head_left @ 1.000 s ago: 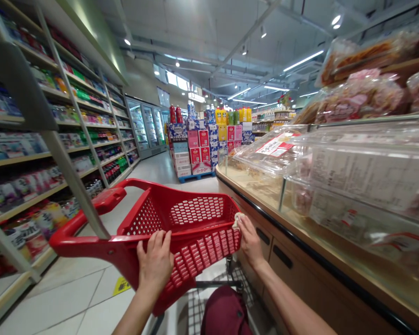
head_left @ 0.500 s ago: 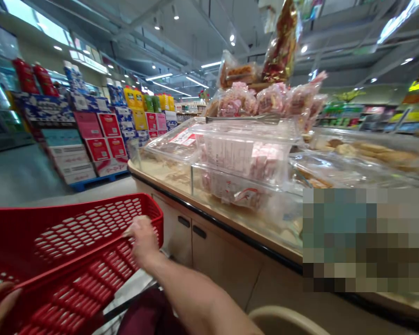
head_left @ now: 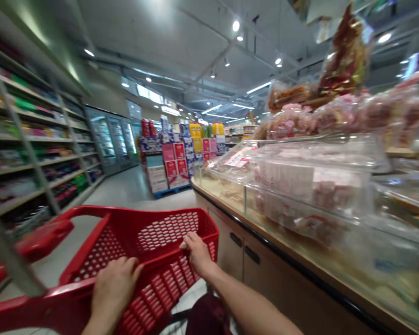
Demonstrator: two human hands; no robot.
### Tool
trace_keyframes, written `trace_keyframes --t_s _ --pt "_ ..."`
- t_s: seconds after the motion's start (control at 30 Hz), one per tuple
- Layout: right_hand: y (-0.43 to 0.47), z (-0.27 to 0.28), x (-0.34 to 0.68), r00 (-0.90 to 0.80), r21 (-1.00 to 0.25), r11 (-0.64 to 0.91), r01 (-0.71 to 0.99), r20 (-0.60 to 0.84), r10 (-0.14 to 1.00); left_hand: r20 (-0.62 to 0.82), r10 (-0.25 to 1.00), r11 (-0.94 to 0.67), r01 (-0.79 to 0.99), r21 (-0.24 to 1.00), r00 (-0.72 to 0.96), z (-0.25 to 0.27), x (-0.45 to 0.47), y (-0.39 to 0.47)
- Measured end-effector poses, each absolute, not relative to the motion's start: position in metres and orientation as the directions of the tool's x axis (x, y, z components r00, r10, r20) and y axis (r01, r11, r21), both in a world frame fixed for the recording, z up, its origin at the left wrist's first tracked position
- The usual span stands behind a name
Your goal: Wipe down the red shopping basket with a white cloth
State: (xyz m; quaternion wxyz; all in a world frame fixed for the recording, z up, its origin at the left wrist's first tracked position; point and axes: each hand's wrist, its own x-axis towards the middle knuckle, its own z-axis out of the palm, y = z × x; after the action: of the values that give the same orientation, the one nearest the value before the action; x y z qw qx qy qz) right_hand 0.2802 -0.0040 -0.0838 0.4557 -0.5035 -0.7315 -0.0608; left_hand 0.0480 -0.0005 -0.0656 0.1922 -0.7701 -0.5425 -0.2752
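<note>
A red plastic shopping cart [head_left: 167,253] with perforated walls stands in front of me, its handle [head_left: 45,239] off to the left. My left hand [head_left: 115,284] is closed over the near rim of the cart, fingers curled inward. Farther along the same rim, my right hand [head_left: 196,253] grips it close to the right end. No goods show in the part of the cart that I can see. The cart's right end is close beside the wooden base of a display counter [head_left: 226,242].
Clear plastic bins [head_left: 282,204] with packaged goods top the counter on my right, bagged pastries [head_left: 289,122] above them. Ahead stand stacked cartons [head_left: 174,165] on a blue pallet [head_left: 172,191]. Stocked shelves [head_left: 38,139] line the left, with glass-door coolers [head_left: 113,137] beyond.
My view has swung left, bringing the shelves, coolers and cart handle into sight. The cart and both hands appear farther right in view. Both hands stay on the rim.
</note>
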Motion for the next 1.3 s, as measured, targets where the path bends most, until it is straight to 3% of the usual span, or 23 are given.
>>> trace_keyframes --t_s 0.03,0.1,0.23,0.33,0.47,0.53,0.6,0.67,0.7,0.73,0.8,0.87,0.93,1.03,1.2,1.3 --pt "-0.006 -0.088 0.266 -0.127 -0.354 0.55 0.756 0.745 0.655 0.575 0.762 -0.311 0.947 -0.079 0.298 -0.053 0.055 -0.006" --pt "-0.013 -0.097 0.257 -0.202 -0.308 0.649 0.696 0.783 0.588 0.524 0.805 -0.256 0.959 -0.118 0.28 -0.037 0.065 -0.017" --pt "-0.005 -0.12 0.312 -0.059 -0.38 0.609 0.696 0.816 0.576 0.522 0.831 -0.194 0.98 -0.049 0.191 -0.039 0.074 -0.036" --pt "0.015 -0.14 0.325 0.118 -0.452 0.489 0.746 0.812 0.572 0.532 0.837 -0.16 0.987 0.018 0.126 -0.048 0.084 -0.039" --pt "0.02 -0.152 0.267 -0.067 -0.39 0.654 0.648 0.826 0.559 0.554 0.828 -0.173 0.979 0.106 0.087 -0.053 0.098 -0.041" --pt "0.018 -0.152 0.257 -0.145 -0.368 0.695 0.618 0.816 0.56 0.639 0.751 -0.298 0.949 0.107 0.164 -0.049 0.089 -0.048" --pt "0.022 -0.149 0.273 -0.109 -0.399 0.643 0.654 0.791 0.602 0.777 0.598 -0.387 0.92 0.065 0.197 -0.039 0.064 -0.059" --pt "0.03 -0.146 0.295 -0.011 -0.461 0.555 0.692 0.763 0.647 0.885 0.46 -0.303 0.95 0.075 0.076 -0.023 0.032 -0.071" --pt "0.033 -0.143 0.299 0.023 -0.487 0.529 0.695 0.75 0.661 0.909 0.414 -0.191 0.972 0.139 -0.049 -0.014 0.017 -0.077" --pt "0.034 -0.138 0.295 0.045 -0.506 0.524 0.685 0.747 0.663 0.893 0.433 -0.102 0.977 0.186 -0.125 -0.005 0.006 -0.082" --pt "0.027 -0.121 0.258 0.011 -0.507 0.597 0.622 0.768 0.641 0.8 0.592 -0.061 0.984 0.168 -0.1 0.009 -0.004 -0.089" --pt "0.008 -0.099 0.197 -0.071 -0.464 0.735 0.495 0.821 0.566 0.676 0.737 -0.087 0.988 0.129 -0.023 0.017 0.0 -0.093" --pt "-0.013 -0.077 0.139 -0.109 -0.434 0.817 0.38 0.856 0.505 0.62 0.784 -0.106 0.988 0.115 0.012 0.018 0.009 -0.096" --pt "-0.031 -0.068 0.112 -0.129 -0.397 0.849 0.349 0.877 0.463 0.641 0.765 -0.152 0.983 0.099 0.054 0.015 0.013 -0.097" --pt "-0.019 -0.099 0.195 -0.186 -0.364 0.804 0.47 0.85 0.493 0.751 0.661 -0.144 0.983 0.114 0.01 0.007 -0.002 -0.096" --pt "-0.015 -0.061 0.212 -0.173 -0.295 0.819 0.491 0.889 0.424 0.76 0.65 -0.17 0.975 0.14 0.005 0.005 -0.003 -0.094"
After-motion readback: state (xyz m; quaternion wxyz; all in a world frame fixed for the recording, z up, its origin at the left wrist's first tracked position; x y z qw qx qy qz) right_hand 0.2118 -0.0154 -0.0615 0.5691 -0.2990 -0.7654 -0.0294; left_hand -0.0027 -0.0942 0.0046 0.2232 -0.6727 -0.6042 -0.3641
